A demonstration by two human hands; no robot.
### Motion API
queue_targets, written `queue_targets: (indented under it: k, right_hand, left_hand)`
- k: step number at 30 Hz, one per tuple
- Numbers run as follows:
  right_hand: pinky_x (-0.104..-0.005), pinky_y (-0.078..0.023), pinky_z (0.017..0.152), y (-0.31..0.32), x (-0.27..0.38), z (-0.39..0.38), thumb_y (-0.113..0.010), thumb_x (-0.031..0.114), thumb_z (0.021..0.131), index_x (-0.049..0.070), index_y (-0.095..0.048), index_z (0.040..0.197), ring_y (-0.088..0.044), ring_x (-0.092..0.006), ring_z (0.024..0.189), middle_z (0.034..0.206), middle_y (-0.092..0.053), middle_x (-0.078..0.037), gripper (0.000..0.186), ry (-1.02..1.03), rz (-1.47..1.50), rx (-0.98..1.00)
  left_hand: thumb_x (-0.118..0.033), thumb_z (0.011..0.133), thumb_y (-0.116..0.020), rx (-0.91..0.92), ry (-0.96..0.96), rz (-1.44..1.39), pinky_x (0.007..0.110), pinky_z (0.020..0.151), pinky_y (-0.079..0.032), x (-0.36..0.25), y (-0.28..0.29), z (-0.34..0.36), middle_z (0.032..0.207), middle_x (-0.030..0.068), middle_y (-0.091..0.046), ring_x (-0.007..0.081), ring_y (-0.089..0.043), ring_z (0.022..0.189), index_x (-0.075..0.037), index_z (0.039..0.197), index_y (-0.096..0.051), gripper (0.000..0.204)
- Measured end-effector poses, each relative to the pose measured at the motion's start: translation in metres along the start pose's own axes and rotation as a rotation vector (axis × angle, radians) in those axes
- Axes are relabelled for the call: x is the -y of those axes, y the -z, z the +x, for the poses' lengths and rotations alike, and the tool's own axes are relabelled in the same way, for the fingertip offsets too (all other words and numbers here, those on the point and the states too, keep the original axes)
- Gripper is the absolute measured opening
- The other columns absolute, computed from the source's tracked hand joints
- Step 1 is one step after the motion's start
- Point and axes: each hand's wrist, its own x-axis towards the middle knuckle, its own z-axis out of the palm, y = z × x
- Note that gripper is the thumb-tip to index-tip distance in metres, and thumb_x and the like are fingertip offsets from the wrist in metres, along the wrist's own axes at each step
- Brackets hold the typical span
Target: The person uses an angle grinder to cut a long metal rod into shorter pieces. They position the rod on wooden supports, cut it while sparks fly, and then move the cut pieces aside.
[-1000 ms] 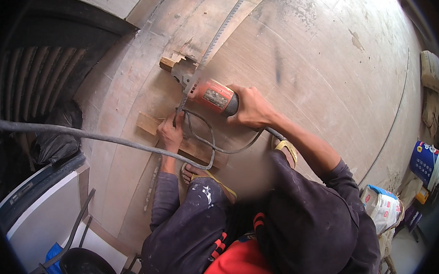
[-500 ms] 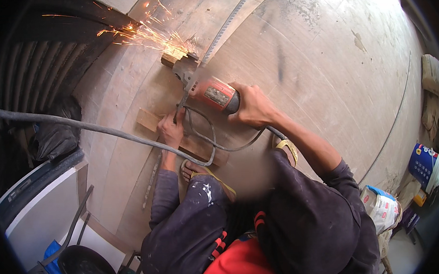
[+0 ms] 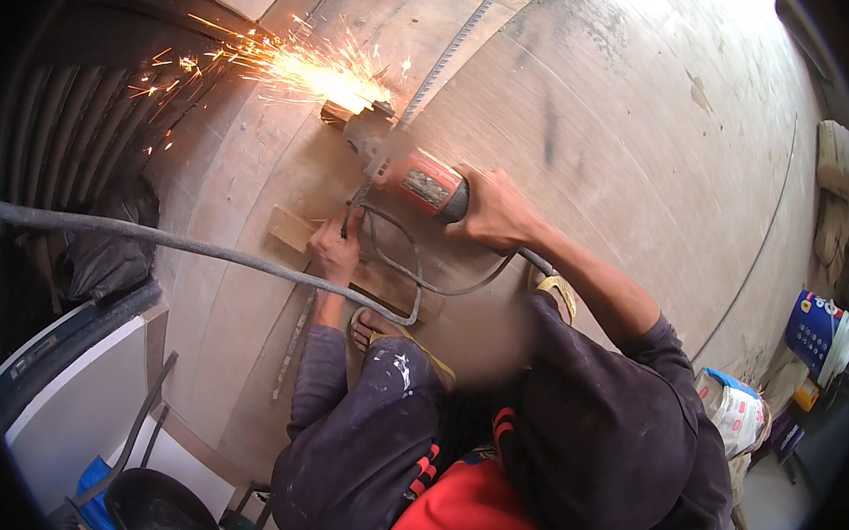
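Note:
My right hand [image 3: 500, 211] is wrapped round the rear end of a red and grey angle grinder [image 3: 427, 183]. The grinder's head points up and left, where bright sparks [image 3: 338, 85] spray from it; the disc itself is hidden by glare. My left hand [image 3: 335, 250] is closed round the near end of a ribbed steel bar [image 3: 453, 48], which passes the grinder and runs off toward the top. Under the grinder head lies a wooden block [image 3: 335, 114]. A dark power cord [image 3: 414, 256] loops between my hands, beside the grinder.
A thick grey cable [image 3: 203, 250] crosses from the left to near my sandalled foot [image 3: 375, 330]. One wood offcut [image 3: 291, 227] lies beside my left hand. At left are a black bag [image 3: 107, 253] and white panels [image 3: 80, 379]; at right, a blue bucket [image 3: 814, 333] and a sack [image 3: 733, 412].
The spark spray has grown larger and brighter. The grinder, the bar and both hands have shifted slightly to the right in the picture; both grips are the same.

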Motion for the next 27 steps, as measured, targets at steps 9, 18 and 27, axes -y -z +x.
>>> queue_targets:
  k: [9, 18, 27]
  right_hand:
    - [-0.0449, -0.052, 0.077, -0.002, -0.001, 0.002, -0.076, 0.025, 0.060, -0.008, -0.061, 0.104, -0.066, -0.0418, 0.086, 0.087, -0.066, -0.030, 0.057, -0.025, 0.024, 0.005]
    - [-0.0450, -0.052, 0.076, -0.001, 0.004, 0.002, -0.076, 0.027, 0.060, -0.007, -0.062, 0.100, -0.066, -0.0417, 0.084, 0.086, -0.066, -0.029, 0.055, -0.033, 0.012, 0.001]
    - [-0.0453, -0.052, 0.074, 0.000, 0.011, 0.004, -0.075, 0.026, 0.060, -0.007, -0.061, 0.100, -0.066, -0.0420, 0.083, 0.085, -0.066, -0.029, 0.054, -0.063, -0.004, 0.035]
  left_hand:
    - [-0.032, 0.090, -0.066, -0.025, -0.041, 0.013, 0.042, 0.058, -0.049, 0.003, -0.003, -0.001, 0.078, 0.0172, -0.067, 0.0375, -0.065, 0.068, -0.006, 0.093, -0.069, 0.027]
    - [-0.030, 0.089, -0.067, -0.010, -0.007, -0.006, 0.041, 0.058, -0.049, -0.001, -0.001, 0.000, 0.078, 0.0170, -0.067, 0.0363, -0.065, 0.068, -0.004, 0.093, -0.070, 0.027]
    - [-0.034, 0.090, -0.066, -0.007, -0.030, 0.071, 0.041, 0.058, -0.051, 0.004, -0.001, -0.002, 0.078, 0.0172, -0.068, 0.0363, -0.066, 0.068, -0.003, 0.092, -0.070, 0.031]
